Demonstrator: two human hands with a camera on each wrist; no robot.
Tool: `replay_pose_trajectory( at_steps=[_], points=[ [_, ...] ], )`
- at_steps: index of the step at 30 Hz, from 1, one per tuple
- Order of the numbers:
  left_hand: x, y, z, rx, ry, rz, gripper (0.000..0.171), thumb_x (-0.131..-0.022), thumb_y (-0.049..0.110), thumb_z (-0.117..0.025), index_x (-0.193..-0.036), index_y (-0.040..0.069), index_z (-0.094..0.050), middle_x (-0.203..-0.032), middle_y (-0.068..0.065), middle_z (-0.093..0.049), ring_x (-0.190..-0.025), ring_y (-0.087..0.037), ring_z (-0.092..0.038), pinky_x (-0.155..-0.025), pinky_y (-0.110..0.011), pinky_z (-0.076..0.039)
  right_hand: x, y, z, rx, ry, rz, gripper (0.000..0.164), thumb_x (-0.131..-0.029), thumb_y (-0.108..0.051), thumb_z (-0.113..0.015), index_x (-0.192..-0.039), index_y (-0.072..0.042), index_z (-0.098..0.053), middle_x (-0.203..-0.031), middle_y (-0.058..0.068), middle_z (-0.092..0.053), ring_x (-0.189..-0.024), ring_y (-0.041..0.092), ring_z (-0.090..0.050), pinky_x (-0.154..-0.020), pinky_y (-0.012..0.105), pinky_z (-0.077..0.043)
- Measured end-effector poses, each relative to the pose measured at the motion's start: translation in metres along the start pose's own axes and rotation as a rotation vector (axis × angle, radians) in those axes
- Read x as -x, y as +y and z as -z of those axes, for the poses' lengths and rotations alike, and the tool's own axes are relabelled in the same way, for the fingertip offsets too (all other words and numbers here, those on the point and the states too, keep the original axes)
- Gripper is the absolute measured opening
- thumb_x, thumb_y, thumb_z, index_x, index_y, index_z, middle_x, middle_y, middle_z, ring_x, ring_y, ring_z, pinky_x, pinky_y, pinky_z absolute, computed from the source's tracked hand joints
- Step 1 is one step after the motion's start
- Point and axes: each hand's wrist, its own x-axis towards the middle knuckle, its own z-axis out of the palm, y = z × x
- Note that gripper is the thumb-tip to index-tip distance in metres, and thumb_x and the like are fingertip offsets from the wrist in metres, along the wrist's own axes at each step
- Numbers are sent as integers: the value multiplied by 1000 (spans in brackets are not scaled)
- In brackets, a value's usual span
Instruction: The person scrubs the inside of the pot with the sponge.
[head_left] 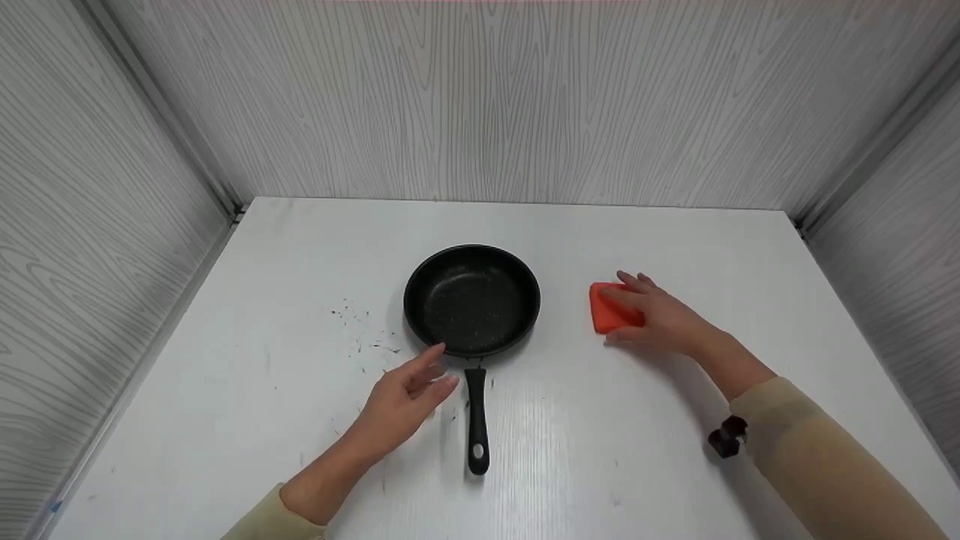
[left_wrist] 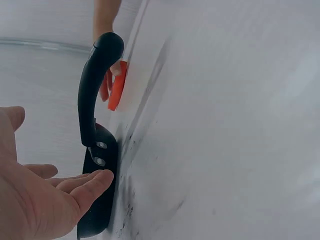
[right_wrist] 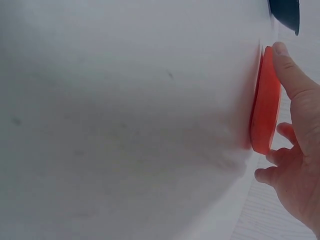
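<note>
A black frying pan (head_left: 472, 300) sits on the white table, its handle (head_left: 477, 420) toward the person. My left hand (head_left: 401, 401) hovers just left of the handle, fingers loosely extended and holding nothing. In the left wrist view, its fingertips overlap the side of the pan (left_wrist: 100, 200). Right of the pan lies a flat, squarish red pad (head_left: 604, 313), partly hidden under my right hand (head_left: 664, 322). The right fingers spread over the pad's far part, with the thumb by its near edge. In the right wrist view, the thumb tip is right at one end of the pad (right_wrist: 266, 102).
Pale wood-grain panels (head_left: 480, 97) stand at the back and both sides of the table (head_left: 247, 390). Dark specks and smudges (head_left: 386, 347) mark the tabletop left of the pan. A small dark object (head_left: 727, 436) is attached at the right wrist.
</note>
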Motion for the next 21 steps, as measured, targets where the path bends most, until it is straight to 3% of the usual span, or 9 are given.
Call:
replay_pose_trajectory(
  at_steps=[7,10,15,21],
  points=[
    [1,4,-8,219,-17,144,72,-106,34,-68,-160,-4,-40,-146,-28,-59,-129,-41,-64,-102,-48,-57,-1,0,0,4,-19,-11,81,-95,-46,-80,-165,-27,-41,-175,7,-21,-161,43,-11,-114,63,-44],
    [0,5,-11,297,-29,217,73,-105,36,-68,-158,-6,-41,-144,-29,-60,-127,-40,-66,-101,-47,-58,-1,-1,1,6,-16,-13,79,-96,-43,-80,-164,-26,-43,-174,8,-24,-158,43,-19,-112,61,-46],
    [-5,4,-16,435,-91,316,68,-105,37,-68,-154,-4,-48,-131,-24,-70,-115,-31,-73,-96,-46,-61,-1,-3,2,-6,-18,-24,77,-96,-41,-80,-163,-25,-46,-171,9,-28,-150,41,-32,-108,58,-50],
    [-11,0,-24,548,-148,370,56,-105,35,-70,-143,-4,-57,-116,-17,-75,-98,-22,-77,-85,-38,-64,-1,-4,4,8,-39,-34,76,-97,-39,-80,-163,-25,-45,-171,11,-28,-152,43,-29,-109,61,-49]
  ],
)
